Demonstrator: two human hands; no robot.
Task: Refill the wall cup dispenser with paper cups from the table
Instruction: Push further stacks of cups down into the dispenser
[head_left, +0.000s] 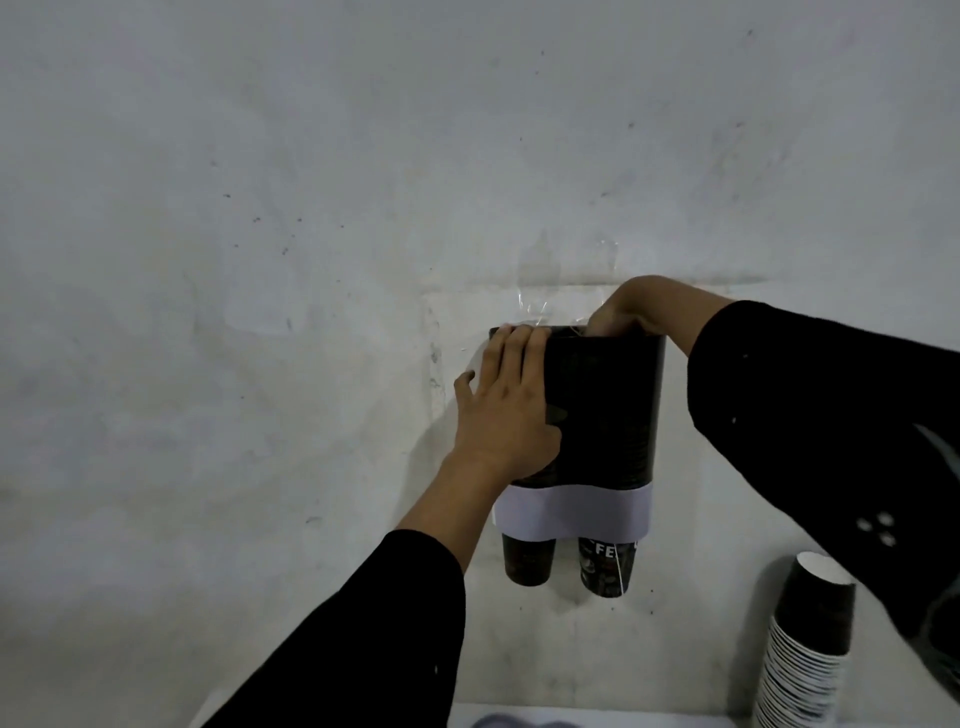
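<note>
A black wall cup dispenser (608, 410) with a pale band across its lower part hangs on the wall. Two dark paper cups poke out below it, one on the left (529, 562) and one on the right (605, 569). My left hand (506, 405) lies flat on the dispenser's left side, fingers straight and reaching its top edge. My right hand (631, 309) reaches down into the top opening on the right; its fingertips are hidden inside, so whether it holds a cup is unclear.
A tall stack of dark paper cups (805, 644) with white rims stands at the lower right on the white table (571, 716). Clear tape (540, 306) sticks to the grey wall above the dispenser.
</note>
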